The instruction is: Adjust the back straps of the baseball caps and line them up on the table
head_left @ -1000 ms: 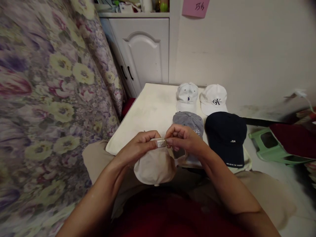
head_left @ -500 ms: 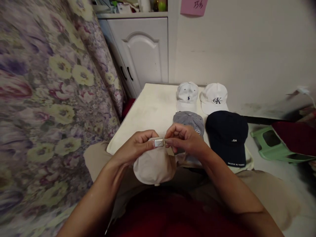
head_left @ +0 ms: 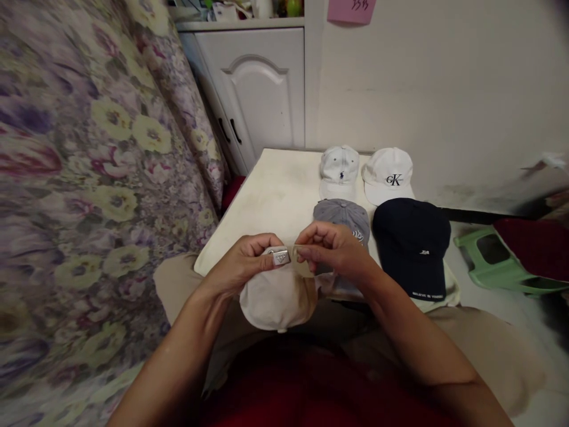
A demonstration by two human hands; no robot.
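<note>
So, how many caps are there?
5. The beige cap is in the left hand and right hand; on the table, the pale blue cap and white cap at the back, the gray cap and navy cap nearer.

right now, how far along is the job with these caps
Looks done: on the table, pale cap, white cap, grey cap and navy cap are laid out. In hand: beige cap, left hand at its metal buckle, right hand pinching the strap. Apparently left: the strap, and laying this cap down.

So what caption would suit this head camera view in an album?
Two hands work at the metal buckle of a beige cap, four other caps beyond.
</note>
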